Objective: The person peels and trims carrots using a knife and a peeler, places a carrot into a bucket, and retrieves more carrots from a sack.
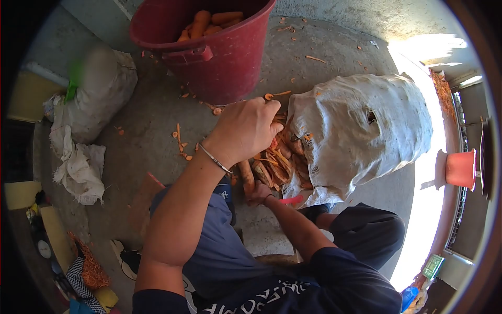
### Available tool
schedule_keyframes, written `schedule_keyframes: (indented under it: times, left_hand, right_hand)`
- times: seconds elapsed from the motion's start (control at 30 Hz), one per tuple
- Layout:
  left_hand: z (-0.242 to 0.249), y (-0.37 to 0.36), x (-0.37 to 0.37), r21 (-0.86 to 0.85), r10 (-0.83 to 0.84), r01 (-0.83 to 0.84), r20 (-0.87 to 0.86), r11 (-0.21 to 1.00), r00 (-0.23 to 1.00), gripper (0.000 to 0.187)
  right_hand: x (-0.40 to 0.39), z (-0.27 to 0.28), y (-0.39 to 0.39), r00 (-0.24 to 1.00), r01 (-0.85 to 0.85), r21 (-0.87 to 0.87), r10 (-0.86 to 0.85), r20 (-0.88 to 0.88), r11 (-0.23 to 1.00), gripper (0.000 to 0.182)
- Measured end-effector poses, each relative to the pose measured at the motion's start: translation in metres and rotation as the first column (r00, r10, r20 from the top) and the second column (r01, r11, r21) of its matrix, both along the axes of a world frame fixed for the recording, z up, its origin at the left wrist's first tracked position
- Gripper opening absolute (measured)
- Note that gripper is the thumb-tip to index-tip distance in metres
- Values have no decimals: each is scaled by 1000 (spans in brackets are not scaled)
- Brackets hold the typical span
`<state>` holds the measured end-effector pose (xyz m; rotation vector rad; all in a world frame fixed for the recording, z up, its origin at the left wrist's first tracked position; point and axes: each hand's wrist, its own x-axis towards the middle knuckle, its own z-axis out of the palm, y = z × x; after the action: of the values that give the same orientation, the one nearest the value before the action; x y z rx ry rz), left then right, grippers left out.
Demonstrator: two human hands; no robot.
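Note:
My left hand, with a bracelet at its wrist, is closed above a heap of carrots at the sack's mouth. A small red-orange piece shows just under its thumb; what the fingers hold is hidden. Lower down, my right hand is closed around the lower end of a long carrot, which points up toward the left hand. A red-pink handle shows beside my right wrist, its other end hidden. The white woven sack lies on its side, carrots at its opening.
A dark red tub with peeled carrots stands ahead. Carrot tops and peelings litter the concrete floor. Another white sack is at left. On the right is a small red bucket; orange peelings lie at lower left.

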<state>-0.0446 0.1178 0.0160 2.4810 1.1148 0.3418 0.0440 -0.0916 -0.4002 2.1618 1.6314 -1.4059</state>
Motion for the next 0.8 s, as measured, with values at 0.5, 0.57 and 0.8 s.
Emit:
schedule_keyframes:
  times: [0.5,0.57,0.8]
  left_hand:
    - [11,6,-8,-64,42,-45,-44,997,998,42]
    - [13,6,-8,-59,38,-39,-33,997,999,42]
    - [13,2,-5,-29,-4,4,24,1000,1000,43]
  right_hand:
    - [0,29,83,-149,345,-824,-840,-522,450,38]
    - [-7,52,75,757,557,111,-449,-474,823,45]
    - [76,102,94,919,288,370,-363,151,883,39]
